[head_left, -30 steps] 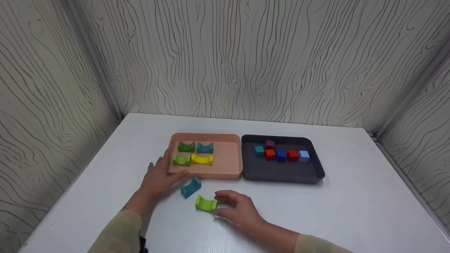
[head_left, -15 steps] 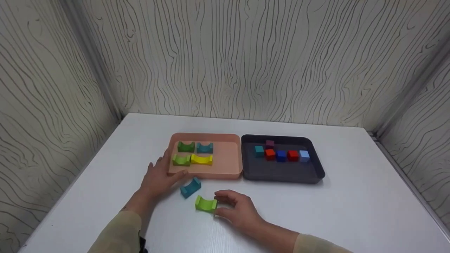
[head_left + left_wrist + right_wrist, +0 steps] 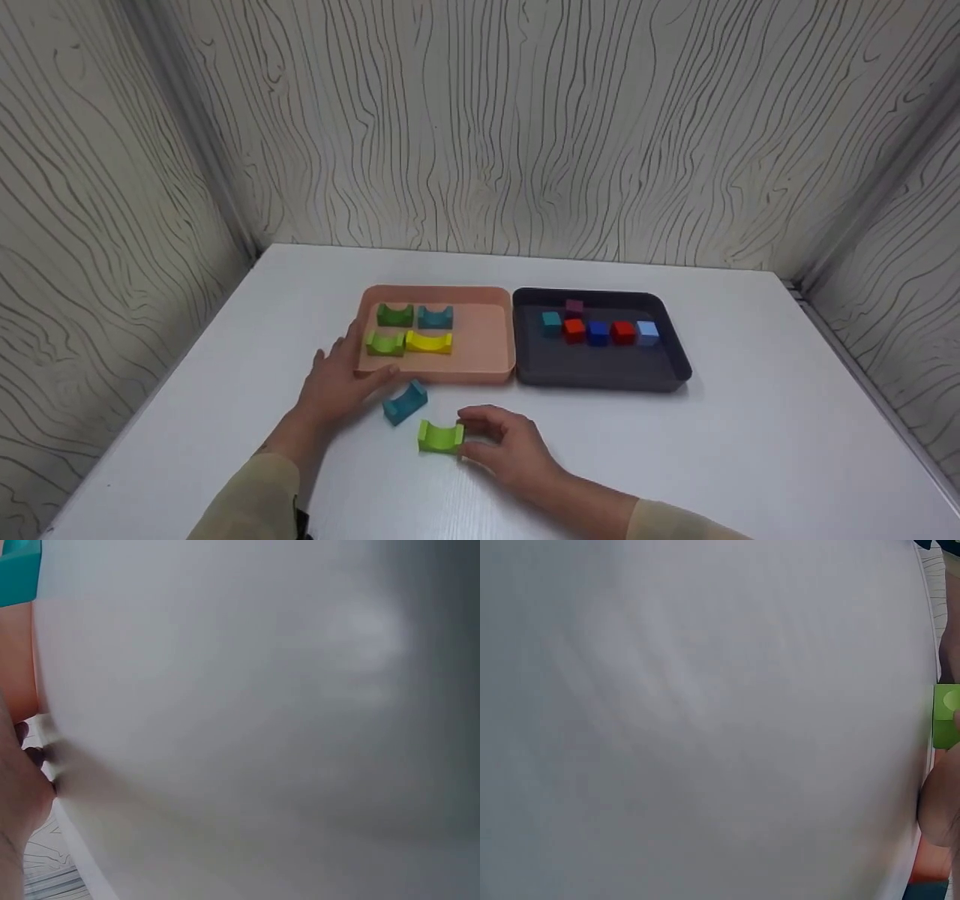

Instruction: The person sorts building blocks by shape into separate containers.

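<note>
A light green block with a curved hollow on top [image 3: 441, 438] lies on the white table, and my right hand [image 3: 514, 452] pinches its right end between thumb and fingers. The right wrist view shows part of that green block [image 3: 946, 705] at its right edge. My left hand [image 3: 335, 382] rests at the near left corner of the peach tray [image 3: 484, 360], fingers stretched along its left side and thumb at its front rim. Between the hands, a teal curved block [image 3: 406, 403] lies askew on the table. In the left wrist view, the teal block [image 3: 19, 574] is cut off.
Inside the peach tray sit a dark green block [image 3: 395, 315], a yellow block [image 3: 429, 343] and other curved blocks. A dark tray [image 3: 600, 377] adjoins it on the right, holding several small cubes, among them a blue cube [image 3: 598, 334]. Patterned walls [image 3: 480, 150] enclose the table.
</note>
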Demonstrator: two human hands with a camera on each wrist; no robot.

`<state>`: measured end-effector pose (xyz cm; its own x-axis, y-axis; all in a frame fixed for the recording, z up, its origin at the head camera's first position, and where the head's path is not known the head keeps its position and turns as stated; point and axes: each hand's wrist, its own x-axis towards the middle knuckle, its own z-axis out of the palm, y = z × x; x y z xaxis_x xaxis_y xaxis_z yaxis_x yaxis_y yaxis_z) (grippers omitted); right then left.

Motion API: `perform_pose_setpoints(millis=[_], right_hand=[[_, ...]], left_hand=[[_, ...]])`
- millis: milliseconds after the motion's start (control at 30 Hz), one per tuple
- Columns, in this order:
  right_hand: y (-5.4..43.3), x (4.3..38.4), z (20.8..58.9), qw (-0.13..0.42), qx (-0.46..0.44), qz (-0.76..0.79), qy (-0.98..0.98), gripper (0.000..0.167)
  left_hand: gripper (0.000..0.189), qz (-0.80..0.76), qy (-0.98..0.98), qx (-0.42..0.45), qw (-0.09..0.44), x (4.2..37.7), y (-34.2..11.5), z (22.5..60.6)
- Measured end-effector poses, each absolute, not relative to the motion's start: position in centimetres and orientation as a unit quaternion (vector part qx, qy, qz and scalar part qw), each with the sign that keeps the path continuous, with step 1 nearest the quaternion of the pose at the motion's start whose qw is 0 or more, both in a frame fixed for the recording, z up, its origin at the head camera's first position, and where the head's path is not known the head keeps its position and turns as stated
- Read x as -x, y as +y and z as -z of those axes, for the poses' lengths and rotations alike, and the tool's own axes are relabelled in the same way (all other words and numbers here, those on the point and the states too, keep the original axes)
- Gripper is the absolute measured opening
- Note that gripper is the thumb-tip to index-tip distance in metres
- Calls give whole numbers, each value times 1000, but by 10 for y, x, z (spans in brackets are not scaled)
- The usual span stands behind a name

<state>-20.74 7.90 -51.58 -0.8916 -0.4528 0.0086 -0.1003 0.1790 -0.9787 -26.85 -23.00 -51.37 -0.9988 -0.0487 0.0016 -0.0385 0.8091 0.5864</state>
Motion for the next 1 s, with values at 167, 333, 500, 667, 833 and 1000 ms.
perform_pose_setpoints(millis=[167,333,500,667,833,1000], right_hand=[[78,208,515,143,180,618,752,44],[78,209,516,143,180,628,743,44],[80,210,516,144,183,638,734,44],[82,211,515,155,176,639,732,44],[84,212,515,160,173,640,731,45],[85,213,515,162,168,646,727,45]], left_hand=[[116,300,-954,-17,11,270,-232,514],[116,301,-953,-13,13,271,-234,515],[117,314,-949,-13,16,270,-233,514],[118,310,-951,-13,16,271,-234,514],[117,312,-950,-12,17,271,-234,516],[118,308,-951,-14,17,271,-232,517]])
